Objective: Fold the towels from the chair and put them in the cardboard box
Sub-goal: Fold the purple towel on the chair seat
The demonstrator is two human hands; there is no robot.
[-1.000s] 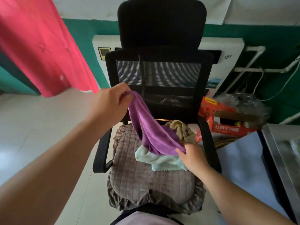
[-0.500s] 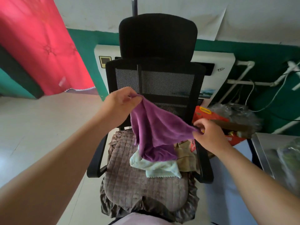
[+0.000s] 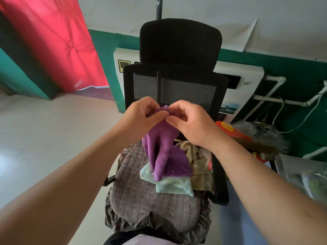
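While both hands, left hand and right hand, pinch the purple towel closed at its top above the office chair, match corners squarely so the fold hangs even.

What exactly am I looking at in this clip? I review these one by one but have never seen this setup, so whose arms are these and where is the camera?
There is no machine here. The camera sits on a person's head, looking forward and down, so the two bare arms are the wearer's own. The left hand and right hand meet in front of a black office chair and pinch the top of a purple towel, which hangs down from them. On the chair's quilted seat cushion lie a pale green towel and a beige towel, unfolded. Behind the chair's right side sits a red box.
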